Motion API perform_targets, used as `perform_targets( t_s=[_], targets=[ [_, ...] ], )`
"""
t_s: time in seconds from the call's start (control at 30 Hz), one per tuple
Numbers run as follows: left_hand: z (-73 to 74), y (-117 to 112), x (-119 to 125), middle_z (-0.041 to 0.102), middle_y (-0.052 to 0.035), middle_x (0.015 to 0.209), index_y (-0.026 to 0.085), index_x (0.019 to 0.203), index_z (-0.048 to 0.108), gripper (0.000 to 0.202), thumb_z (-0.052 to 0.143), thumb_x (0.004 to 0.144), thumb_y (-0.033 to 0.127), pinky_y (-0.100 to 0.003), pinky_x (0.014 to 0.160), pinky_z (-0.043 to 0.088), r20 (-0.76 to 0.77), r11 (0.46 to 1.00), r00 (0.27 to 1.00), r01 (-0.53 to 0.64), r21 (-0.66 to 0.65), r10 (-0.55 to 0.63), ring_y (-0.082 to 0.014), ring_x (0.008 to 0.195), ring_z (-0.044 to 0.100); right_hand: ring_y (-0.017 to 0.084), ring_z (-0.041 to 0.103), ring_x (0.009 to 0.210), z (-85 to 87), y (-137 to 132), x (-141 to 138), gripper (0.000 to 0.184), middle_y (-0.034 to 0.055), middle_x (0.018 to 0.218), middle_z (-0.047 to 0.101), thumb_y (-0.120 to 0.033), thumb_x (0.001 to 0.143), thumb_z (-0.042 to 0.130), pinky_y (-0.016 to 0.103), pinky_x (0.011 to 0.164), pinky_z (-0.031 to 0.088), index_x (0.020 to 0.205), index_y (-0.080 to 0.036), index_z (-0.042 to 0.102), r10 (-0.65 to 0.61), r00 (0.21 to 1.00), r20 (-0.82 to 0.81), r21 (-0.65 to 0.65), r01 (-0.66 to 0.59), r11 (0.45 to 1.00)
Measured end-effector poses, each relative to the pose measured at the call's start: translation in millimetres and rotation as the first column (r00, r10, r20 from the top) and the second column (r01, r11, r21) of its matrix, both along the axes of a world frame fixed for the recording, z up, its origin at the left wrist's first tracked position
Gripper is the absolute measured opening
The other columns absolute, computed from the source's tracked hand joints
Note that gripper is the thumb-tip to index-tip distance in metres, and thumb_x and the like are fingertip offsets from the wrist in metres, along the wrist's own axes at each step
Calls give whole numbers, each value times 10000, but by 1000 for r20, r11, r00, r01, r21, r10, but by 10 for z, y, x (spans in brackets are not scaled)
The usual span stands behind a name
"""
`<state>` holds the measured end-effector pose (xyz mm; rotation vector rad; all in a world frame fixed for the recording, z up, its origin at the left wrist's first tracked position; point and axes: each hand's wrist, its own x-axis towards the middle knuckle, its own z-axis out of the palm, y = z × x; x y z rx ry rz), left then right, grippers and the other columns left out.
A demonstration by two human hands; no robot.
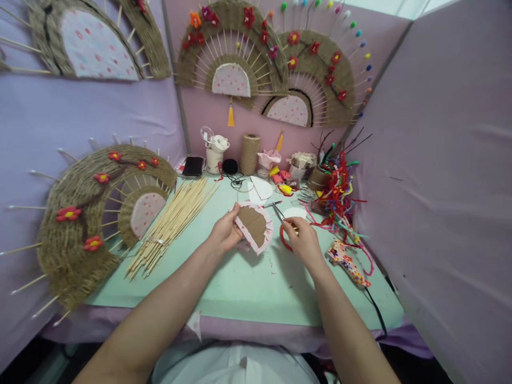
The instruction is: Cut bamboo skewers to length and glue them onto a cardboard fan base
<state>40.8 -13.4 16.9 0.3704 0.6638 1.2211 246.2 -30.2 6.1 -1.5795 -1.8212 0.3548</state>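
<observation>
My left hand (228,230) grips the left edge of a cardboard half-circle (253,224), holding it up over the table with its bare brown side facing me. Pink spotted fabric (269,230) is folded over its rim all around. To the right, my right hand (303,241) is closed on a pair of scissors (279,211). Their red handles (285,239) show beside and under the fingers, and the blades point up and left, just short of the fabric edge. A white paper shape (295,213) lies behind the right hand.
Bundled bamboo sticks (172,226) lie left of the left hand, near a large twine fan (76,213). A floral glue gun (347,262) with a cord rests at right. Twine spool (250,153), jars and pipe cleaners (340,186) line the back; finished fans (236,42) hang on the wall.
</observation>
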Motion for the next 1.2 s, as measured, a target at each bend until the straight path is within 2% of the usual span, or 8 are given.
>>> perform_targets(
  t_s=[0.13, 0.33, 0.43, 0.5, 0.57, 0.63, 0.93, 1.2],
  targets=[
    [9, -11, 26, 721, -89, 905, 140, 1103, 626, 302, 498, 926, 348, -387, 855, 543, -5, 1000, 1000, -26, 17, 26, -190, 806, 695, 178, 610, 679, 4, -36, -215, 322, 41, 738, 664, -474, 841, 514, 280, 620, 463, 872, -177, 633, 119, 867, -483, -133, -208, 969],
    [20, -86, 39, 717, -136, 977, 99, 1046, 646, 238, 576, 882, 257, -392, 825, 559, -73, 989, 987, 144, 28, -141, -223, 850, 699, 137, 534, 579, -26, 16, -337, 310, 6, 635, 606, -481, 789, 586, 255, 567, 428, 764, -174, 623, 163, 760, -629, -103, -289, 952],
    [11, -78, 17, 715, -141, 1005, 111, 1062, 648, 244, 622, 846, 220, -393, 832, 558, -115, 987, 980, 161, -15, -162, -224, 851, 702, 160, 586, 657, 13, 72, -159, 332, 45, 745, 652, -471, 860, 488, 264, 601, 437, 882, -170, 625, 134, 874, -466, -100, -202, 974],
    [14, -46, -8, 714, -126, 1021, 127, 1060, 645, 237, 615, 852, 235, -397, 859, 549, -93, 998, 994, 58, -16, -59, -216, 878, 699, 187, 616, 770, 19, 100, 12, 302, 91, 864, 672, -416, 877, 482, 275, 651, 430, 959, -157, 615, 3, 989, -147, -105, -18, 994],
    [25, -11, -31, 714, -108, 1030, 138, 1058, 639, 221, 595, 863, 233, -409, 893, 535, -55, 999, 998, -36, -15, 35, -204, 903, 695, 216, 620, 835, -10, 118, 168, 275, 133, 920, 667, -376, 850, 545, 282, 657, 404, 968, -137, 613, -96, 967, 235, -166, 137, 977],
    [34, 6, -39, 715, -98, 1024, 140, 1064, 631, 216, 575, 871, 220, -422, 908, 526, -35, 997, 996, -77, -17, 77, -199, 910, 693, 228, 623, 816, -67, 140, 266, 257, 148, 905, 664, -348, 803, 611, 279, 618, 375, 932, -125, 617, -85, 899, 430, -249, 209, 946],
    [-4, -20, 3, 713, -115, 1013, 127, 1075, 628, 229, 548, 874, 203, -401, 835, 562, -45, 997, 996, -81, -11, 80, -217, 902, 691, 201, 588, 616, -119, 285, 347, 152, 120, 679, 654, -298, 757, 587, 271, 497, 295, 697, -160, 608, -54, 899, 436, -311, 207, 928],
    [5, -13, 28, 709, -96, 1035, 151, 1132, 598, 263, 560, 879, 214, -377, 854, 563, -1, 977, 977, -214, -14, 214, -210, 951, 677, 167, 547, 585, -148, -180, 240, 355, 12, 690, 612, -381, 811, 508, 247, 523, 358, 1084, -156, 542, -73, 988, 139, -132, 92, 987]
  ],
)
